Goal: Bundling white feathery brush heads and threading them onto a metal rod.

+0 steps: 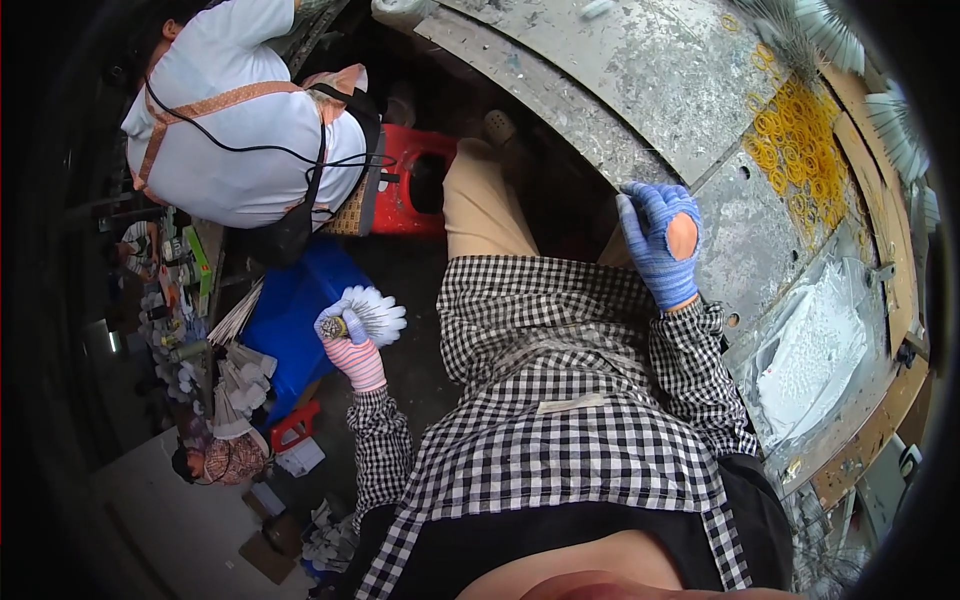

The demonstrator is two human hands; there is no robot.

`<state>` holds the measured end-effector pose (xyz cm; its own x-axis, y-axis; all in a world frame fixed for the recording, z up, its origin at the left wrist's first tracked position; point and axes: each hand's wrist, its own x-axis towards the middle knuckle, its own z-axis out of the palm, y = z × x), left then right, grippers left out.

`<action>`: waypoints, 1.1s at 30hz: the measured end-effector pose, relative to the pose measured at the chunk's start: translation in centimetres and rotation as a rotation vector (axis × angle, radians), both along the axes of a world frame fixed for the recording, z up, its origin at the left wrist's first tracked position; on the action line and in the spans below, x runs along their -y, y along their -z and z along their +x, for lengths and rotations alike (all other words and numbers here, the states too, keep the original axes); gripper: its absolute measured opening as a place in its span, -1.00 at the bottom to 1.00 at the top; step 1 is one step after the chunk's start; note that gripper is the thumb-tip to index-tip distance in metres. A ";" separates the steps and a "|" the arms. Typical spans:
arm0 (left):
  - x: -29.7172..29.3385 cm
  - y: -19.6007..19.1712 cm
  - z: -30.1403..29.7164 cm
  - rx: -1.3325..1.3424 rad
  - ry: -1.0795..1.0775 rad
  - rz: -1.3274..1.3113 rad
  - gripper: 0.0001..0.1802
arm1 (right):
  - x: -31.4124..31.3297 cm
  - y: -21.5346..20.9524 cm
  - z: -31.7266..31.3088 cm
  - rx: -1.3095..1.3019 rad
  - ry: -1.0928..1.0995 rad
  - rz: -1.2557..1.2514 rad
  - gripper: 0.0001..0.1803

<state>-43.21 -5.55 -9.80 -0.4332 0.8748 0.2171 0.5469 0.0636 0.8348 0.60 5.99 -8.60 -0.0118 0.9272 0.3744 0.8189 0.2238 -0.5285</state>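
My left hand (352, 342), in a pink-striped glove with bluish fingers, is closed round the narrow end of a bundle of thin white pieces (377, 316). The bundle fans out to the right, beside my lap, with a yellowish band-like patch near the grip. At the table's near edge is my right hand (668, 245), in a blue knit glove with a round hole on its back. Its fingers point forward, the thumb lies apart from them, and no object shows in it.
Yellow rubber bands (798, 140) lie heaped on the worn grey metal table (640, 70). Nearer is a white mass on clear plastic sheeting (815, 365). More white bundles (897, 128) stand along the right rim. A co-worker (240, 120) sits at upper left by a red stool (412, 190) and blue bin (290, 315).
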 end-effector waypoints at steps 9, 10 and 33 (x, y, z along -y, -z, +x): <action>10.1 12.6 -6.9 -0.010 -0.403 -0.281 -0.84 | 0.2 -1.4 -1.3 -0.030 -0.066 0.017 -0.85; 10.5 13.0 -7.0 -0.011 -0.404 -0.282 -0.84 | 0.3 -1.5 -1.4 -0.033 -0.068 0.025 -0.85; 10.4 15.6 -6.6 0.065 -0.444 -0.340 -0.80 | -0.3 -2.8 -3.3 -0.095 -0.115 0.065 -0.86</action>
